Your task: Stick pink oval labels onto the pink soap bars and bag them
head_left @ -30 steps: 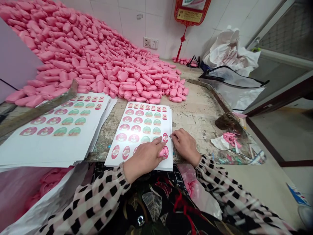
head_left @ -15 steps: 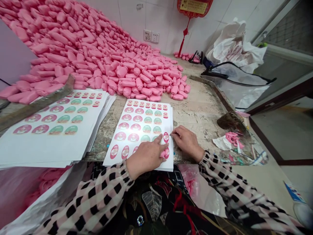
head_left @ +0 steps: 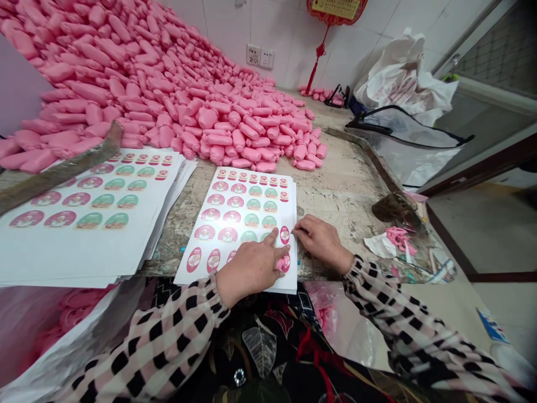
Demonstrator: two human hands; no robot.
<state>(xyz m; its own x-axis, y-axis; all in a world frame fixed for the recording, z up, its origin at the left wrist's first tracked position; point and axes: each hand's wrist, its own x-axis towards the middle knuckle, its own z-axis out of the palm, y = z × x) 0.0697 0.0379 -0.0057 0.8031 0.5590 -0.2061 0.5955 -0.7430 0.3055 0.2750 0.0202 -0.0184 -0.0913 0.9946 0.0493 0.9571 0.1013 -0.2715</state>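
The left hand (head_left: 254, 267) lies on the label sheet (head_left: 241, 221), index and next finger spread, covering several lower labels; beneath its fingers shows a small pink piece (head_left: 283, 263), but I cannot tell if it is gripped. The right hand (head_left: 321, 240) is at the sheet's right edge, beside an oval label (head_left: 285, 235), pinched narrowly on a thin dark tip (head_left: 293, 232) too small to identify. Left of the sheet is a paper stack (head_left: 71, 252), partly covered by a slanting strip (head_left: 62, 173). Behind the sheet, a pink heap (head_left: 168, 101) blocks the table. Right of it are pink scraps (head_left: 400, 239) and, farther behind, a clear bag (head_left: 406, 154).
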